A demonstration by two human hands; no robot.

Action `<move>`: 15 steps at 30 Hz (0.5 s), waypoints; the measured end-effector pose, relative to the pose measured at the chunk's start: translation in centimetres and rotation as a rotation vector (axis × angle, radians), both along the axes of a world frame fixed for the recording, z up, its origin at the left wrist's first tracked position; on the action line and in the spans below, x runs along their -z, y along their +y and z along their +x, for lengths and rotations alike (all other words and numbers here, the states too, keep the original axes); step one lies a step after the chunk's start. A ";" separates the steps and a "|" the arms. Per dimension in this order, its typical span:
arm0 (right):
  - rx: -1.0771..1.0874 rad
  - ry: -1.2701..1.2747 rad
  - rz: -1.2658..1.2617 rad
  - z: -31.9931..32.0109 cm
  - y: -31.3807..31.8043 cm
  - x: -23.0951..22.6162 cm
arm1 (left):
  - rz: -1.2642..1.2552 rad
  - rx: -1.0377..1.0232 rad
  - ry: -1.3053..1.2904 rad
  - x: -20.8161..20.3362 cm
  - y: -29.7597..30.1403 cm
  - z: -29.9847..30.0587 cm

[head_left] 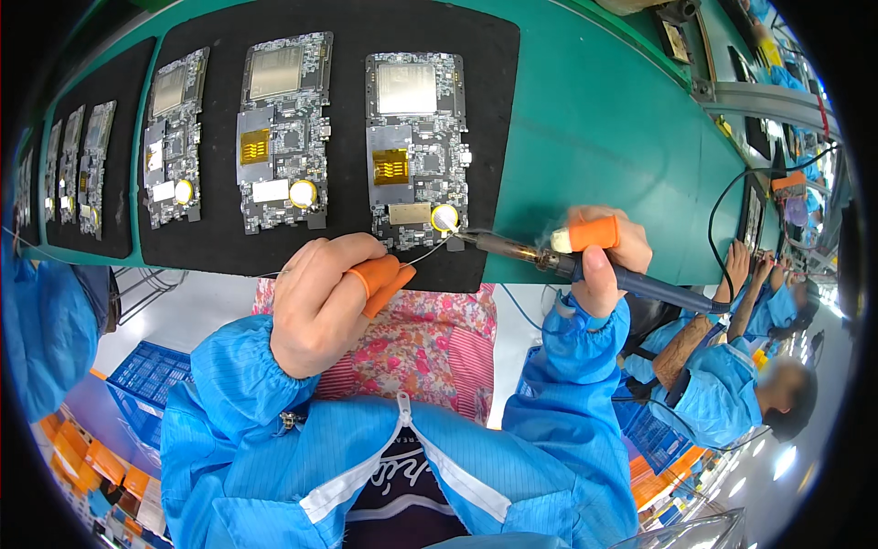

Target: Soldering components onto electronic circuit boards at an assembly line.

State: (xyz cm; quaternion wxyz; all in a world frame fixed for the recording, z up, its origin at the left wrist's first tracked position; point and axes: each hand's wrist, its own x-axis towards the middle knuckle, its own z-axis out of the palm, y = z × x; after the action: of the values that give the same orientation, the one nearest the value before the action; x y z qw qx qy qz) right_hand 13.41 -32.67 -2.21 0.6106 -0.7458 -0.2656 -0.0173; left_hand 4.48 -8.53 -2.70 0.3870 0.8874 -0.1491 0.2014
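My right hand (604,256), with orange finger cots, is closed round a soldering iron (640,285). The iron's tip meets the edge of the round, yellow-rimmed coin cell (444,218) at the bottom of a circuit board (416,137). Between the orange-covered fingers of my left hand (334,288), a thin solder wire (428,252) is pinched, and its end reaches the same spot as the tip. This board lies flat on a black mat (352,91) and carries a silver shield, an amber-taped patch and many small parts.
More circuit boards (283,128) lie in a row on black mats to the left, over a green bench top (604,128). A black cable (718,215) trails from the iron at the right. Blue crates (151,380) stand below the bench. Other people in blue (709,393) work at the right.
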 end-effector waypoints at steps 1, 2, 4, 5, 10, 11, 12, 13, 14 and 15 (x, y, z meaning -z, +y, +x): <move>-0.021 -0.046 0.000 0.3 0.1 0.1 | 0.011 0.002 0.013 0.0 0.0 0.0; -0.043 -0.092 0.000 0.4 0.2 0.2 | 0.012 0.005 0.014 0.0 0.0 0.0; -0.040 -0.079 0.002 0.3 0.3 0.3 | 0.012 -0.002 0.012 0.2 0.0 0.0; -0.041 -0.067 0.003 0.3 0.3 0.3 | 0.013 -0.001 0.012 0.2 0.0 0.1; -0.050 -0.111 -0.002 0.3 0.3 0.3 | 0.017 0.012 0.009 0.2 -0.3 0.3; -0.059 -0.108 -0.003 0.4 0.3 0.2 | 0.019 0.012 0.010 0.2 -0.3 0.4; -0.059 -0.107 -0.002 0.4 0.3 0.3 | 0.045 0.027 0.005 0.2 -0.3 0.4; -0.066 -0.113 0.009 0.4 0.3 0.4 | 0.071 0.041 0.000 0.2 -0.4 0.5; -0.072 -0.120 0.018 0.5 0.3 0.4 | 0.071 0.042 0.000 0.3 -0.4 0.6; -0.071 -0.120 0.018 0.5 0.3 0.4 | 0.086 0.050 -0.010 0.5 -0.5 0.7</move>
State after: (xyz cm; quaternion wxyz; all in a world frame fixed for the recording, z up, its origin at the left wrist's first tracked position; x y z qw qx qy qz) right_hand 13.88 -32.33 -2.59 0.6006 -0.7280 -0.3279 -0.0429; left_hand 5.21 -9.01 -3.19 0.3529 0.8981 -0.1817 0.1895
